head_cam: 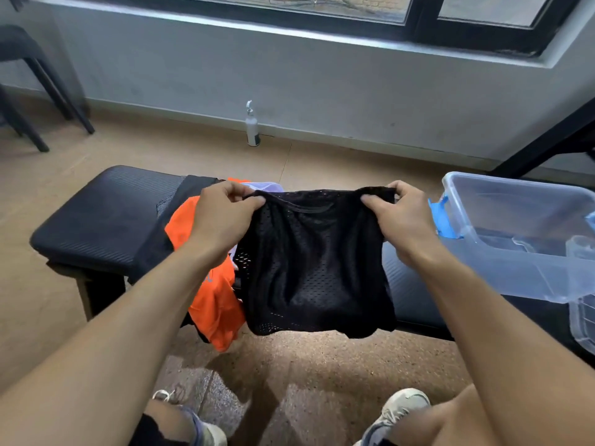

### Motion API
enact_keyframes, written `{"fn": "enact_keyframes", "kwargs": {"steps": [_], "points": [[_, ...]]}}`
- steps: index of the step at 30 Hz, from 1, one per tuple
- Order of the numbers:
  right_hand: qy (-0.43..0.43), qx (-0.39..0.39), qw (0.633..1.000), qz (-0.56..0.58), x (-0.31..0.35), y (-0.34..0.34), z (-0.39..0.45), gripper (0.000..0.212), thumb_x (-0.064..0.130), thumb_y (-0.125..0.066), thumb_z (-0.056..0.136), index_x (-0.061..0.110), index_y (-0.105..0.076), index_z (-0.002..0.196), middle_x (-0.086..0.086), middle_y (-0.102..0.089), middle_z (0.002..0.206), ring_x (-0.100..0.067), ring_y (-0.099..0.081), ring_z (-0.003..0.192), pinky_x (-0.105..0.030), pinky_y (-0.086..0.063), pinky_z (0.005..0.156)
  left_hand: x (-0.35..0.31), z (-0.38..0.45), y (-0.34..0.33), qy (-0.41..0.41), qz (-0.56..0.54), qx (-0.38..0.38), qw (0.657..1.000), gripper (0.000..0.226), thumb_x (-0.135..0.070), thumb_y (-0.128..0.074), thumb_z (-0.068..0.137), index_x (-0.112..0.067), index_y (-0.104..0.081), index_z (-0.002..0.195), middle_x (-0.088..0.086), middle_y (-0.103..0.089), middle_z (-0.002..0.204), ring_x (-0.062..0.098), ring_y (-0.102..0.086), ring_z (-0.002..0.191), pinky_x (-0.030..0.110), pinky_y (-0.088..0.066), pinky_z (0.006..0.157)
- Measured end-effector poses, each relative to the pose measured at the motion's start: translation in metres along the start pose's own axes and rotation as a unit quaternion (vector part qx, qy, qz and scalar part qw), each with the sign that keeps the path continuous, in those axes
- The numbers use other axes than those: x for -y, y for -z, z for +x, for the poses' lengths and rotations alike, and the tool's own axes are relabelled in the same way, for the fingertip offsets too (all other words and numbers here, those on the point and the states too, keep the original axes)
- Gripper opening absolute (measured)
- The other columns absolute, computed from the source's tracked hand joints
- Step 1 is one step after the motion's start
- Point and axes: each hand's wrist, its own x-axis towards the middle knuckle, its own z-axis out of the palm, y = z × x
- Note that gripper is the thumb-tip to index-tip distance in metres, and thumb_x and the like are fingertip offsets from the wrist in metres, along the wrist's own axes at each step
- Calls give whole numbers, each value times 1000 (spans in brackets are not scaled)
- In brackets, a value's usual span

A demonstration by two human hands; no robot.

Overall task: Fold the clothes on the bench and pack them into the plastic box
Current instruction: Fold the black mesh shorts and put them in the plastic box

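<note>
— While both arms reach out over the black padded bench, what do the hands hold?

— The left hand and right hand each pinch a top corner of the black mesh garment, fingers curled tight, thumbs pressed on the fabric.

— And the rest?

— An orange garment lies heaped on the bench under the left forearm; the clear plastic box with blue latches sits at the right end.

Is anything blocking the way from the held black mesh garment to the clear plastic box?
Nothing visible. Left hand and right hand hold the black mesh garment up; the clear plastic box sits open to its right.
</note>
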Motion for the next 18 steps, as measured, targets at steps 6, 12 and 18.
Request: {"fn": "enact_keyframes", "kwargs": {"steps": [6, 12, 18], "points": [[15, 85, 995, 43, 14, -36, -43, 22, 32, -80, 80, 22, -61, 74, -3, -75, 75, -26, -75, 71, -51, -61, 61, -12, -38, -22, -51, 33, -9, 998, 7, -13, -72, 85, -15, -65, 86, 3, -72, 69, 10, -57, 58, 24, -44, 56], [-1, 123, 989, 79, 21, -53, -65, 22, 30, -80, 85, 16, -63, 91, -11, -71, 85, -23, -74, 63, -41, -59, 48, -12, -55, -30, -55, -2, 18, 998, 8, -11, -69, 89, -16, -62, 89, 4, -73, 66, 16, -65, 59, 28, -49, 59], [-57, 159, 973, 156, 25, -53, -74, 10, 21, -74, 92, 16, -66, 95, -11, -72, 86, -17, -73, 67, -32, -58, 55, -7, -61, -31, -53, -4, 40, 998, 11, -14, -68, 91, -20, -60, 86, 4, -73, 64, 14, -65, 59, 31, -51, 59]]}}
